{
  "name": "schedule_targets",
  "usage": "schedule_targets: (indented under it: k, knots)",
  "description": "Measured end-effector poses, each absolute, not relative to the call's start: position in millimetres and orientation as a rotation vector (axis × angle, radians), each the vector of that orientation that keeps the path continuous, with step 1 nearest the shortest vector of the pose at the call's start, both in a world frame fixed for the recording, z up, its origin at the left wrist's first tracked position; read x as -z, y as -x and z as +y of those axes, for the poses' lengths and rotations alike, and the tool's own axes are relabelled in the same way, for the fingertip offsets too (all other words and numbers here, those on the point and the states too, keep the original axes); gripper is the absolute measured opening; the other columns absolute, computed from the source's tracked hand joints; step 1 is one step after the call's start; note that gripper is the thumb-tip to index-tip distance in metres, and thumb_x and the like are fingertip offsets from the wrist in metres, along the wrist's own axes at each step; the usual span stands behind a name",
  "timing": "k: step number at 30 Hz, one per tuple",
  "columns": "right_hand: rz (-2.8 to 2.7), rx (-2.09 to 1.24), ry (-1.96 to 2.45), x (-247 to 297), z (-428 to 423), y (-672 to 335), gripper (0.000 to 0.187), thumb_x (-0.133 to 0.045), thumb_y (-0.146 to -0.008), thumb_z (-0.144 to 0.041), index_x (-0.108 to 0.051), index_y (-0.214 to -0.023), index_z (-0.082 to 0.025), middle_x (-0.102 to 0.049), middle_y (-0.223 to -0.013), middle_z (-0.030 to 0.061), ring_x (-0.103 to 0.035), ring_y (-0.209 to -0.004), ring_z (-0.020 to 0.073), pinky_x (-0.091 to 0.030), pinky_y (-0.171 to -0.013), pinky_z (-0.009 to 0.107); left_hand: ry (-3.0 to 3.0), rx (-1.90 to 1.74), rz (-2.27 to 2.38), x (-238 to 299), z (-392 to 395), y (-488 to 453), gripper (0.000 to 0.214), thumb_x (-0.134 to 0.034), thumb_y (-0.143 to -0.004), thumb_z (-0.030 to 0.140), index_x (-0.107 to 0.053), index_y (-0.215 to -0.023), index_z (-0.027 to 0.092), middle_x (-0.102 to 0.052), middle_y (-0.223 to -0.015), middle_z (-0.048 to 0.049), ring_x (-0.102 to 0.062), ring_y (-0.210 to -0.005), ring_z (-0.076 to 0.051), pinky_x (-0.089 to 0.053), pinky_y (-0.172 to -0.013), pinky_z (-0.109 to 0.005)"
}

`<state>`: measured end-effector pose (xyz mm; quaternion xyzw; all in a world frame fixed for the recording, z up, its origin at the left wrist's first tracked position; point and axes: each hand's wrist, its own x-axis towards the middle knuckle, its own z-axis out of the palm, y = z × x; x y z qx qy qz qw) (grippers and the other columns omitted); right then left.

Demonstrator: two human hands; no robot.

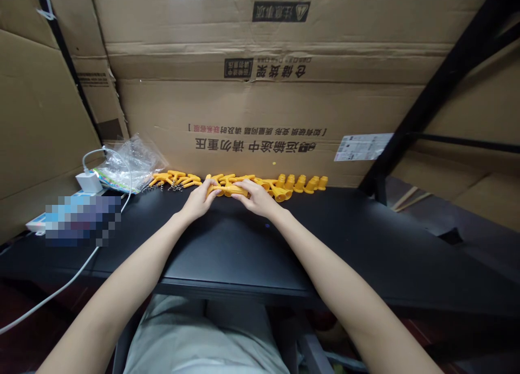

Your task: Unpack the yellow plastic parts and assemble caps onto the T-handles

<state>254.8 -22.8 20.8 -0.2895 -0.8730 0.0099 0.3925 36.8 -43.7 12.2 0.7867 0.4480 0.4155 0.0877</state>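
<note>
Both my hands meet over the black table, closed around yellow plastic pieces (229, 190) held level between them. My left hand (197, 201) grips the left end with thumb and fingers. At the right end, my right hand (257, 199) has its fingers curled on the same yellow plastic. Whether this is one piece or two pressed together I cannot make out. Just behind my hands lies a row of branched yellow plastic pieces (175, 174), with small curly metal bits (174, 188) near its left end. Several flared yellow cone-shaped pieces (300, 183) stand to the right, some lying tipped.
Upright cardboard (260, 103) backs the black table (227, 249). A clear plastic bag (136, 160), a white plug (89, 182) on a power strip (36, 222) and a white cable (69, 283) occupy the left. A black metal post (422, 97) rises at the right.
</note>
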Motion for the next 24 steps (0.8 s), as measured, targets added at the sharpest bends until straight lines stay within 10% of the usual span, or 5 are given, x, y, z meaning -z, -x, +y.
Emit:
schedule_targets:
  k: [15, 24]
  knots:
    - [-2.213, -0.307, 0.843, -27.6, -26.6, -251.7, 0.028, -0.059, -0.086, -0.036, -0.069, -0.100, -0.014, -0.071, -0.093, 0.0095, -0.065, -0.080, 0.0208, -0.051, -0.074, 0.035, -2.385, -1.234, 1.341, -9.3, -41.6, -36.5, 0.018, -0.044, -0.093, 0.032, -0.051, -0.104, 0.020, -0.065, -0.105, -0.0065, -0.062, -0.091, -0.017, -0.048, -0.082, -0.028]
    - [-2.135, -0.183, 0.787, -15.9, -19.8, -252.1, 0.029, -0.064, -0.082, -0.032, -0.067, -0.108, -0.019, -0.068, -0.108, 0.0105, -0.063, -0.102, 0.0241, -0.048, -0.092, 0.045, -2.373, -1.239, 1.358, -7.0, -40.4, -35.6, 0.022, -0.046, -0.092, 0.037, -0.051, -0.106, 0.021, -0.064, -0.108, -0.0068, -0.062, -0.093, -0.018, -0.048, -0.084, -0.031]
